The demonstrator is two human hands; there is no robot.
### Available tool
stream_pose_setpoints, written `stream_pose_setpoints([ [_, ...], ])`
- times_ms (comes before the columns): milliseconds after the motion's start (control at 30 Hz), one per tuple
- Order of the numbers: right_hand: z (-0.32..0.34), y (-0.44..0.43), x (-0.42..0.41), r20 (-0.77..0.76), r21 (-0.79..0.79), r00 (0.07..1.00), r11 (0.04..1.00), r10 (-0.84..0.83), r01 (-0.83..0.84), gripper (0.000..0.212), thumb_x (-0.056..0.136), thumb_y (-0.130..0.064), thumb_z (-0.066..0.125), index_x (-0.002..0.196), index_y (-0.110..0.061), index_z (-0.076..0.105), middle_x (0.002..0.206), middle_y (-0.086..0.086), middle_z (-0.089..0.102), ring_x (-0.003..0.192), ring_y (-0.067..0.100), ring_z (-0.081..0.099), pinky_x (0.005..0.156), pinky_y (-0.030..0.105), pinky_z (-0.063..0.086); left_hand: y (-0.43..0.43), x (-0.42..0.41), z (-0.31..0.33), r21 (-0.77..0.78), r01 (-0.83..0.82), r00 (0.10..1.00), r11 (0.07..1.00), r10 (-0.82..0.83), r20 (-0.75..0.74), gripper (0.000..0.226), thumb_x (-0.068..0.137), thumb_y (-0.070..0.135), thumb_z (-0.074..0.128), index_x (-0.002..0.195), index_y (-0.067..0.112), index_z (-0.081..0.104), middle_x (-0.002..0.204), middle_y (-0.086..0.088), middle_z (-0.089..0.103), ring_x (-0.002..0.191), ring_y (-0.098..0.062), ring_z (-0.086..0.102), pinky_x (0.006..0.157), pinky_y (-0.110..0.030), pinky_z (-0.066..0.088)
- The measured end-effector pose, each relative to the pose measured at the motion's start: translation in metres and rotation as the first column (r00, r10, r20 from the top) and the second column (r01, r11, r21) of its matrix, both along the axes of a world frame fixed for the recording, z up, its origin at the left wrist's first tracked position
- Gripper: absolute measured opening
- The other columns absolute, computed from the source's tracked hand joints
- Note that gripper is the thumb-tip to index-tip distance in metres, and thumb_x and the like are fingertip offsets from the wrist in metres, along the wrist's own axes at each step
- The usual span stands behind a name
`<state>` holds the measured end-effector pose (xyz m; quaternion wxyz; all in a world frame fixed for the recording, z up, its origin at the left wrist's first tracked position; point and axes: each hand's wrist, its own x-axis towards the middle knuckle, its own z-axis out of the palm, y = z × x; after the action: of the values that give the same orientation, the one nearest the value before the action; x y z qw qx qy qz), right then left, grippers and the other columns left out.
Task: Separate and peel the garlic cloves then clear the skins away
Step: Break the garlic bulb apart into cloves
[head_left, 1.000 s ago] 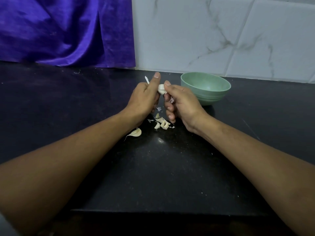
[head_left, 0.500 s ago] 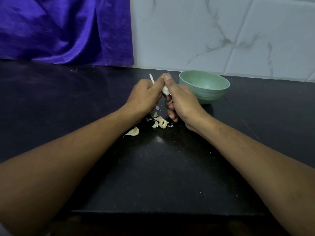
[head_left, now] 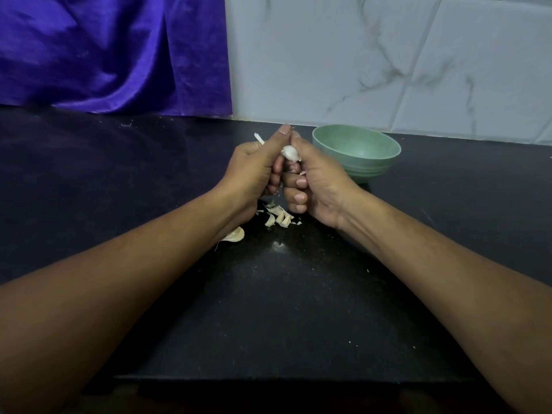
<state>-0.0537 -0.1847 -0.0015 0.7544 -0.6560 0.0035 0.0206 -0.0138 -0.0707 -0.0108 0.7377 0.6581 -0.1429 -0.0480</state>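
Garlic clove (head_left: 290,153) between both thumbs.

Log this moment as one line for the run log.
left hand, right hand: pinching garlic clove | skins: on countertop | green bowl: beside right hand

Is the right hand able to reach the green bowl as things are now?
Probably yes. The green bowl stands just beyond the right hand, with nothing between them. That hand and the left hand both grip a garlic clove, though.

No legible text or labels anywhere.
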Motion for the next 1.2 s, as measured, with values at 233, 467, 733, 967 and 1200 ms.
stream_pose_setpoints([
  [233,0.002,-0.003,0.001,-0.061,0.108,0.993,0.99,0.098,-0.091,0.059,0.107,-0.057,0.039,0.068,-0.017,0.058,0.047,-0.005,0.029,0.035,0.01,0.034,0.04,0.021,0.035,0.002,0.001,0.003,-0.016,0.04,0.996,0.999,-0.041,-0.078,0.062,0.099,0.055,0.061,0.048,0.021,0.046,0.054,0.001,0.053,0.044,-0.007,0.033,0.045,-0.019,0.029],
  [467,-0.004,-0.003,0.004,0.095,0.029,0.985,0.988,0.146,-0.149,0.053,0.108,-0.053,0.038,0.087,-0.012,0.064,0.057,0.002,0.046,0.045,0.016,0.051,0.056,0.036,0.058,0.006,0.001,0.008,-0.131,0.107,0.968,0.986,-0.133,-0.212,0.067,0.098,0.055,0.061,0.044,0.02,0.044,0.045,0.002,0.047,0.049,-0.014,0.039,0.047,-0.023,0.035],
  [733,-0.008,-0.02,0.006,0.153,-0.23,0.972,0.963,0.176,-0.138,0.04,0.108,-0.034,0.051,0.117,0.002,0.063,0.086,0.015,0.067,0.067,0.025,0.071,0.071,0.043,0.064,0.016,0.011,0.006,0.035,0.019,0.996,0.999,-0.016,-0.091,0.055,0.096,0.053,0.066,0.055,0.022,0.05,0.053,0.004,0.043,0.045,-0.008,0.04,0.048,-0.019,0.036],
  [967,-0.007,-0.027,0.007,0.204,-0.201,0.974,0.978,0.095,-0.053,0.019,0.099,-0.017,0.067,0.109,-0.002,0.071,0.086,0.015,0.069,0.064,0.02,0.071,0.06,0.032,0.063,0.019,0.019,0.003,0.106,0.001,0.998,0.994,0.005,-0.059,0.05,0.098,0.052,0.065,0.064,0.018,0.055,0.056,0.001,0.049,0.048,-0.011,0.045,0.049,-0.021,0.039],
  [1200,-0.008,-0.035,0.006,0.177,-0.167,0.982,0.985,0.069,-0.039,0.018,0.091,0.0,0.073,0.109,-0.001,0.07,0.094,0.011,0.074,0.07,0.02,0.074,0.054,0.025,0.06,0.031,0.03,-0.002,0.286,-0.103,0.99,0.953,0.071,0.119,0.051,0.1,0.05,0.063,0.064,0.016,0.053,0.051,0.003,0.049,0.045,-0.009,0.044,0.05,-0.024,0.042],
])
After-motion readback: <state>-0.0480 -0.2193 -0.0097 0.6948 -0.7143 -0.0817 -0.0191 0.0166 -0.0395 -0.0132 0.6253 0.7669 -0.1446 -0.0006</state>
